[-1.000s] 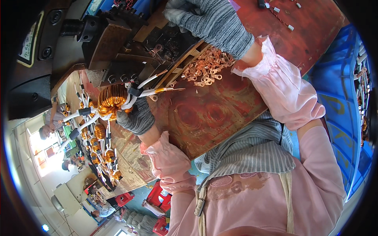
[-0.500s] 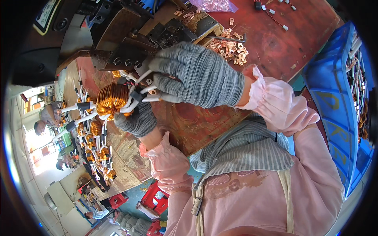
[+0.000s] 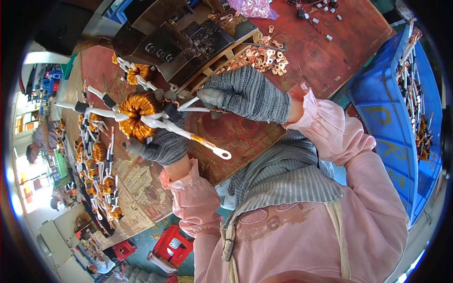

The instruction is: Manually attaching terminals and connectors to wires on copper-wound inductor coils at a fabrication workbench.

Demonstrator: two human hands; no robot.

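Observation:
A toroidal coil [image 3: 140, 114] wound with copper wire sits in my left hand [image 3: 163, 147], in a grey knit glove, its fingers wrapped around it from below and behind. White sleeved leads with black bands stick out on both sides. One lead, ending in a ring terminal [image 3: 222, 153], points toward me. My gloved right hand [image 3: 247, 93] is closed, its thumb and fingers pinching the end of a white lead [image 3: 190, 103] on the coil's right. Whether a terminal is on that end is hidden by the glove. A dark metal press fixture [image 3: 163, 45] stands just beyond the coil.
Loose copper ring terminals [image 3: 269, 59] lie beside the fixture, near a hex key [image 3: 264, 45] and a pink plastic bag [image 3: 252, 8]. More coils [image 3: 100, 152] are piled on the table's left. A blue crate [image 3: 384, 113] with wired parts stands at right.
The coil has turned, so its face and the lead with the ring terminal now show. Both hands and the coil have drawn away from the fixture, and the view has shifted.

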